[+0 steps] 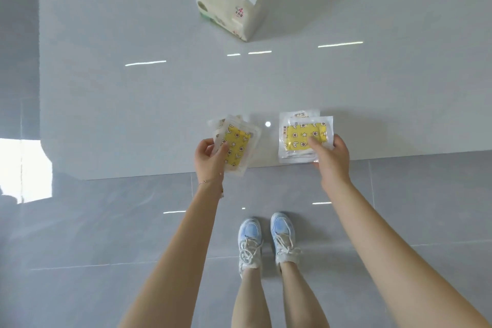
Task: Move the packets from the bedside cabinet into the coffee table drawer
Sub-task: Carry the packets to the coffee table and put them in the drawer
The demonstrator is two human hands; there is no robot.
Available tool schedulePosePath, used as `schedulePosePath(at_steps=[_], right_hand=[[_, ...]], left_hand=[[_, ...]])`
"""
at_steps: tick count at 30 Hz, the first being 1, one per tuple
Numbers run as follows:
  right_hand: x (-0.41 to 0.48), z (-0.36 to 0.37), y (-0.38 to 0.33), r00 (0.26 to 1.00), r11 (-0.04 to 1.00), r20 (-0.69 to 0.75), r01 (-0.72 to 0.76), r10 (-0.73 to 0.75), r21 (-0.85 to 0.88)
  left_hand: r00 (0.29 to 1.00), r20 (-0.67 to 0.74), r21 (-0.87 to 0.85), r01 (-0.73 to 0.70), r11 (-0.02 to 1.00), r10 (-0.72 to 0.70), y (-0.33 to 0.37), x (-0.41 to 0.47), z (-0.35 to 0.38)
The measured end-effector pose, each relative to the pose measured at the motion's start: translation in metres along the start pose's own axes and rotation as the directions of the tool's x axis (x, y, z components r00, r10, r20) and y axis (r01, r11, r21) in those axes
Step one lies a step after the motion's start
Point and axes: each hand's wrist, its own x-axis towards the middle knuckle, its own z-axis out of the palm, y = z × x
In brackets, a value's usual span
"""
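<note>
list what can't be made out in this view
Head view:
Packet count in the left stack of clear plastic packets with yellow prints and the right stack: top packets cover the rest.
Packet lettering: too small.
Soft white tissue pack: tissue tips cut off by top edge.
Any drawer: none in frame.

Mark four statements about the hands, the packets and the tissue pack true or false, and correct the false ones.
1. The left hand grips the left packets, and the right hand grips the right packets. True.
2. The right hand holds the tissue pack. False: it sits untouched on the white table.
3. Both top packets show a yellow patterned print. True.
4. The left wrist is bare. False: it wears a thin bracelet.
</note>
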Motion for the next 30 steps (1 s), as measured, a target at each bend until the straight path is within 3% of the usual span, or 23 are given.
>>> schedulePosePath(at_steps=[5,9,14,19,23,25,27,30], right_hand=[[0.024,0.018,0.016,0.983,0.979,-0.091,0.143,-0.157,-0.148],[0.032,0.026,0.022,0.964,0.937,-0.114,0.199,-0.240,-0.288],[0.039,0.019,0.025,0.940,0.789,-0.122,0.191,-0.319,-0.584],[0.022,0.001,0.018,0.920,0.769,-0.078,0.272,-0.384,-0.578],[-0.011,-0.019,0.034,0.823,0.639,0.087,0.499,-0.562,-0.586],[-0.023,-0.027,0.051,0.804,0.584,0.247,0.570,-0.541,-0.578],[-0.031,-0.031,0.066,0.802,0.544,0.412,0.597,-0.434,-0.590],[-0.034,-0.031,0.091,0.757,0.396,0.585,0.653,-0.293,-0.646]], left_hand=[[0.969,-0.184,0.094,-0.151,0.984,0.166,-0.009,0.020,0.006],[0.938,-0.167,0.324,-0.238,0.916,0.303,-0.010,0.031,0.012],[0.915,-0.143,0.547,-0.244,0.800,0.377,-0.009,0.036,0.010],[0.899,-0.116,0.664,-0.246,0.706,0.422,-0.008,0.025,0.004],[0.806,0.192,0.735,-0.496,0.463,0.559,-0.021,0.000,-0.004],[0.745,0.332,0.759,-0.575,0.305,0.579,-0.034,-0.014,-0.006],[0.761,0.369,0.799,-0.553,0.236,0.534,-0.048,-0.025,-0.009],[0.846,0.325,0.855,-0.454,0.251,0.422,-0.068,-0.033,-0.018]])
